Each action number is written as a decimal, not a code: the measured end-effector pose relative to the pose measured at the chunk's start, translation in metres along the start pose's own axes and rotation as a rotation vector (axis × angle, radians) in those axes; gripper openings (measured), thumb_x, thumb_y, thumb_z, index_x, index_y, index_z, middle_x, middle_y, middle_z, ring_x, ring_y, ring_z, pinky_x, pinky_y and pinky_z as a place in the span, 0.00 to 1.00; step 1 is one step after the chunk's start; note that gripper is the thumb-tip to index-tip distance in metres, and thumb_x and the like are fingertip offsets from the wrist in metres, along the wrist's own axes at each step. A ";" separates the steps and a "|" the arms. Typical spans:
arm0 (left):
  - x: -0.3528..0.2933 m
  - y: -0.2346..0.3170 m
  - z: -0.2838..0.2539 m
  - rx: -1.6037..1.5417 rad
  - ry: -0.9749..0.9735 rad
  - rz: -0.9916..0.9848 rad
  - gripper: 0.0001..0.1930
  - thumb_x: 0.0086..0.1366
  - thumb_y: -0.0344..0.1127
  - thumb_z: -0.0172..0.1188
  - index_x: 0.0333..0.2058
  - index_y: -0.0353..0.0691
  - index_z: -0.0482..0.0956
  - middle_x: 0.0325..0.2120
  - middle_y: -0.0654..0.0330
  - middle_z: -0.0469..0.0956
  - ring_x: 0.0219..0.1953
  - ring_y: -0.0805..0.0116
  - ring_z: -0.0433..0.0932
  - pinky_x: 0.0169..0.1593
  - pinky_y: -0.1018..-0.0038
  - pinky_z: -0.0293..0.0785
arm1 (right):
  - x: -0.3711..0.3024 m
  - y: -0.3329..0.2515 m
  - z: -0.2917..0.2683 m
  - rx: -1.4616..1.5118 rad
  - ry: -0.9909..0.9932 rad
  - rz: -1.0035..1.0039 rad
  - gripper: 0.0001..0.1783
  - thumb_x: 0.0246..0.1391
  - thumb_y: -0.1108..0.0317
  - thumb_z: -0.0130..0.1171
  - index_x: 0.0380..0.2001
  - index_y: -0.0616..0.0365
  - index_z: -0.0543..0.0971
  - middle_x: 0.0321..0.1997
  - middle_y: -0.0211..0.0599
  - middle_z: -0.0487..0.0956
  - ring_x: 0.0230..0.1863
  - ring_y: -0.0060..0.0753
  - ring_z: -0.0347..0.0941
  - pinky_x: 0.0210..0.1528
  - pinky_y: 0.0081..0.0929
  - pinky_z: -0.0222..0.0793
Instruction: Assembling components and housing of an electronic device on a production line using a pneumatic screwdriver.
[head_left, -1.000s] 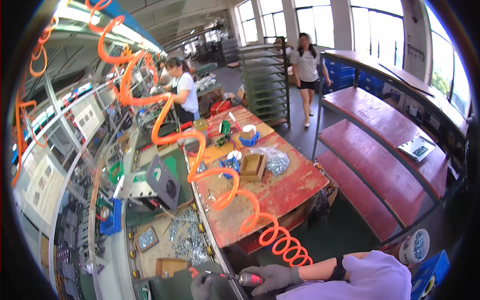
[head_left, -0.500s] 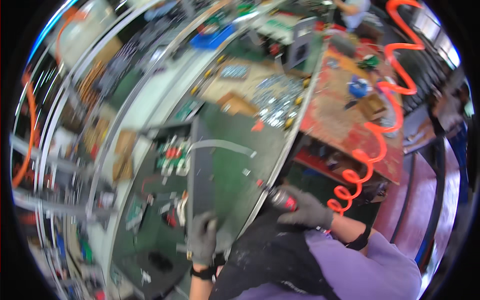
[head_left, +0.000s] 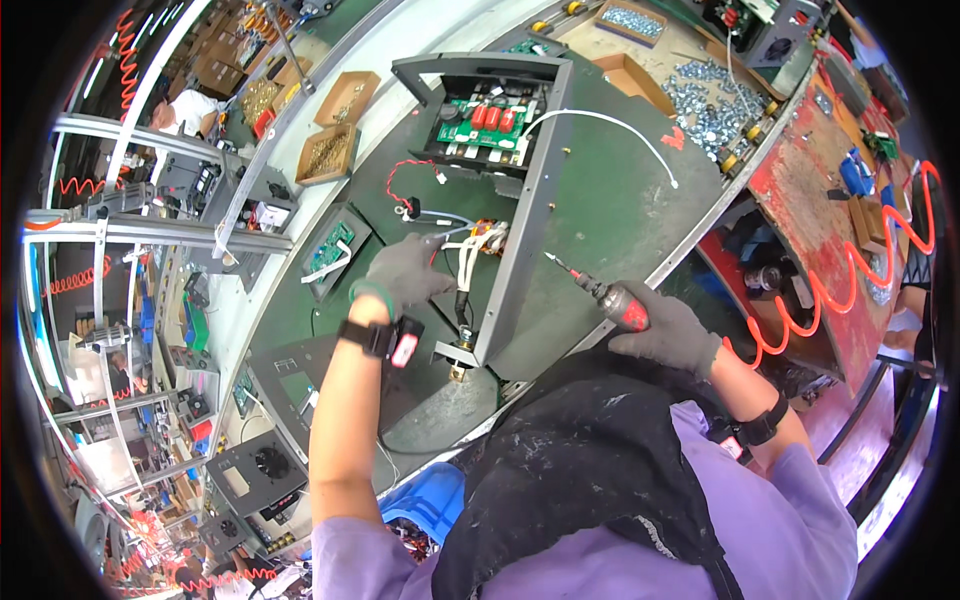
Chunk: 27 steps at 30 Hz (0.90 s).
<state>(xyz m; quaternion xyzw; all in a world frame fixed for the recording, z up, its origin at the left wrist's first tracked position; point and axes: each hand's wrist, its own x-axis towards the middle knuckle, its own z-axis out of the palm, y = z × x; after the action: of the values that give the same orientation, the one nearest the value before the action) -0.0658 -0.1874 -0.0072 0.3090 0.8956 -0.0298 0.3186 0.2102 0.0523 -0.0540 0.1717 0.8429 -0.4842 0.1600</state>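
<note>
Nearest, the right hand has its fingers wrapped around a red-and-black power screwdriver, bit toward the grey metal frame. The left hand is at the white cables (whether its fingers pinch anything, I cannot tell). The frame stands on the green tabletop, seemingly mid-assembly; next calls for keeping cables clear of the bit. Beyond lies loose hardware.

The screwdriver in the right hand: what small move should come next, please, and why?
Perhaps steady the grey frame with the left hand before bringing the screwdriver closer: its bit appears clear of the frame, and the left hand is near white wires.
</note>
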 end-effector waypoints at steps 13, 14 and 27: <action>0.099 -0.013 0.017 -0.256 -0.188 0.517 0.44 0.44 0.47 0.64 0.62 0.44 0.61 0.56 0.47 0.65 0.55 0.48 0.69 0.56 0.63 0.68 | 0.040 -0.033 0.007 -0.155 0.029 -0.008 0.44 0.38 0.51 0.71 0.59 0.49 0.65 0.35 0.54 0.78 0.38 0.59 0.75 0.38 0.42 0.70; 0.100 -0.009 0.025 -0.283 -0.161 0.504 0.42 0.45 0.47 0.64 0.61 0.46 0.63 0.54 0.46 0.66 0.54 0.45 0.70 0.55 0.61 0.69 | 0.041 -0.035 0.008 -0.200 0.054 -0.035 0.43 0.38 0.51 0.71 0.58 0.50 0.66 0.32 0.54 0.78 0.36 0.61 0.75 0.35 0.43 0.70; 0.091 -0.035 0.044 -0.740 0.226 0.662 0.22 0.45 0.28 0.60 0.44 0.41 0.76 0.37 0.54 0.76 0.42 0.53 0.76 0.45 0.66 0.73 | 0.049 -0.042 0.004 -0.285 -0.016 0.053 0.45 0.37 0.50 0.72 0.58 0.51 0.65 0.34 0.48 0.79 0.34 0.57 0.77 0.35 0.41 0.72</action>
<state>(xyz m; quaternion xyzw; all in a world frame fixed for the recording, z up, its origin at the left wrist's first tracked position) -0.1163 -0.1780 -0.1007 0.4442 0.7290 0.4255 0.3003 0.1481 0.0357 -0.0451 0.1654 0.8970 -0.3567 0.2023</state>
